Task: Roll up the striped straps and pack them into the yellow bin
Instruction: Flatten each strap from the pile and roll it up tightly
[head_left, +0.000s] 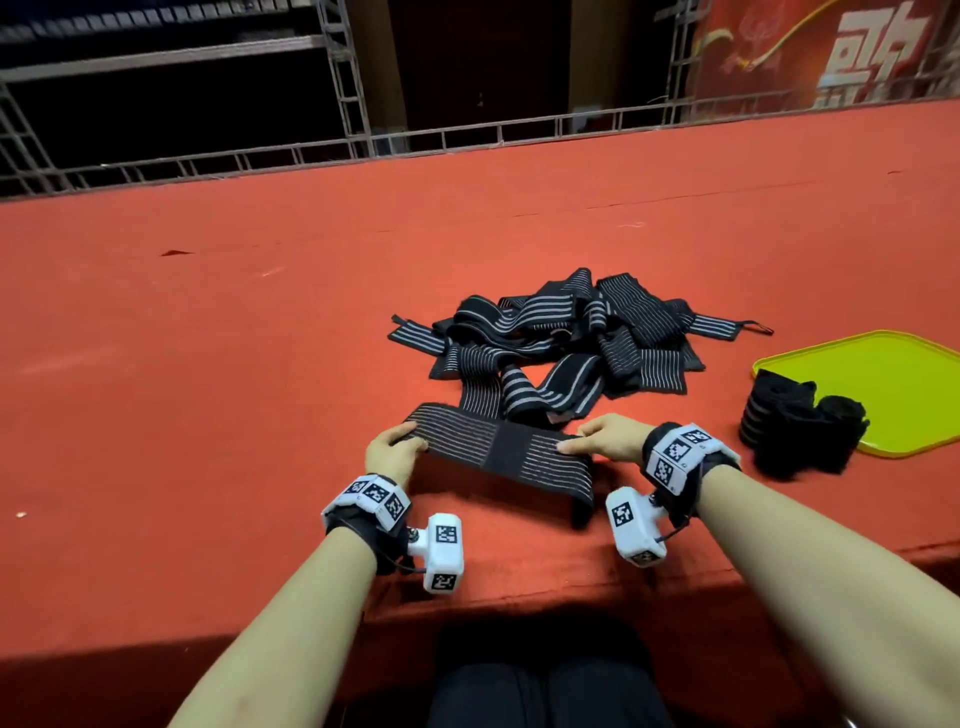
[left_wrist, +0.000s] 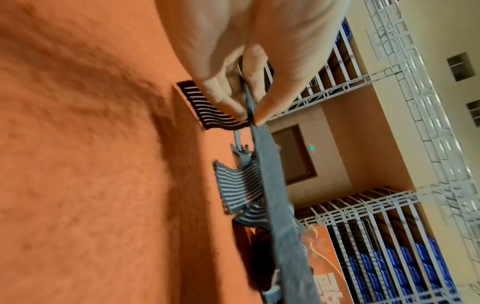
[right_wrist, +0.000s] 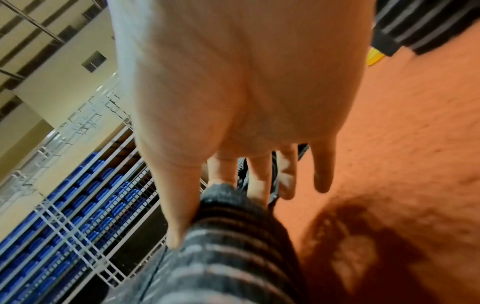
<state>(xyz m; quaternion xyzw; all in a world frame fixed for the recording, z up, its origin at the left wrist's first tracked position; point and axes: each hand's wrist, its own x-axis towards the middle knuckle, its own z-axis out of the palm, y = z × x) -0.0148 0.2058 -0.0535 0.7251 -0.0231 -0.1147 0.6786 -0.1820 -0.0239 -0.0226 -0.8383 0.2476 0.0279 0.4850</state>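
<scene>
A black strap with thin pale stripes (head_left: 504, 452) is held stretched just above the red table between both hands. My left hand (head_left: 393, 447) pinches its left end, thumb against fingers (left_wrist: 249, 107). My right hand (head_left: 602, 436) pinches the right end between thumb and forefinger (right_wrist: 197, 207), its other fingers straight. The strap (right_wrist: 228, 242) runs toward the wrist camera there. A tangled pile of striped straps (head_left: 561, 338) lies behind the hands. The yellow bin (head_left: 893, 384), a shallow tray, sits at the right, with dark rolled straps (head_left: 795, 426) on its near left corner.
The red cloth-covered table (head_left: 208, 338) stretches wide to the left and back. Its near edge runs just below my wrists. A metal truss railing (head_left: 467, 140) lines the far edge. A red banner (head_left: 831, 47) hangs at the back right.
</scene>
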